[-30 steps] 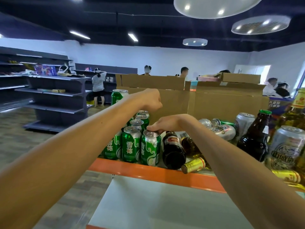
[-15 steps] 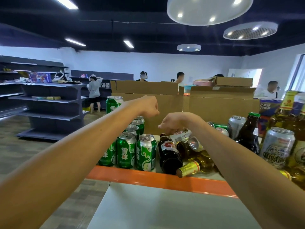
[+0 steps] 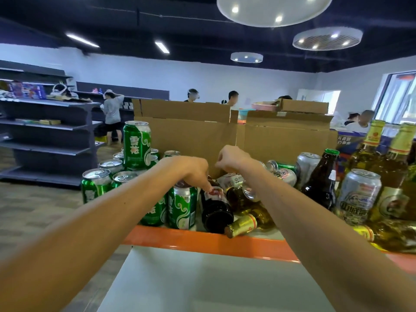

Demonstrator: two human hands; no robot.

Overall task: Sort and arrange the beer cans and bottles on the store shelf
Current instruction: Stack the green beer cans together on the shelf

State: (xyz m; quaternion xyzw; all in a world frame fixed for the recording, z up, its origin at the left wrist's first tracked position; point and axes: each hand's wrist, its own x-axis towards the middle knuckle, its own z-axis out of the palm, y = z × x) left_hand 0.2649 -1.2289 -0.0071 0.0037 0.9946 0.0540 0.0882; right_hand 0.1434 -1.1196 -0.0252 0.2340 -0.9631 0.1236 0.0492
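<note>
At the left end of the shelf (image 3: 202, 243) I'm seeing green beer cans (image 3: 96, 188) standing clustered, with one tall can (image 3: 136, 145) stacked on top. My left hand (image 3: 191, 168) is reaching down, fingertips touching the dark bottle (image 3: 216, 208) lying by the orange front edge; I can't tell whether it's pinching. My right hand (image 3: 233, 158) is hovering curled and empty over toppled cans (image 3: 282, 174). A brown bottle (image 3: 322, 188) and a silver can (image 3: 358, 194) are standing rightward.

Cans (image 3: 182, 208) left on shelf (image 3: 202, 242), fallen bottles (image 3: 216, 208) middle, standing bottles (image 3: 322, 188) right, boxes (image 3: 191, 136) behind.
</note>
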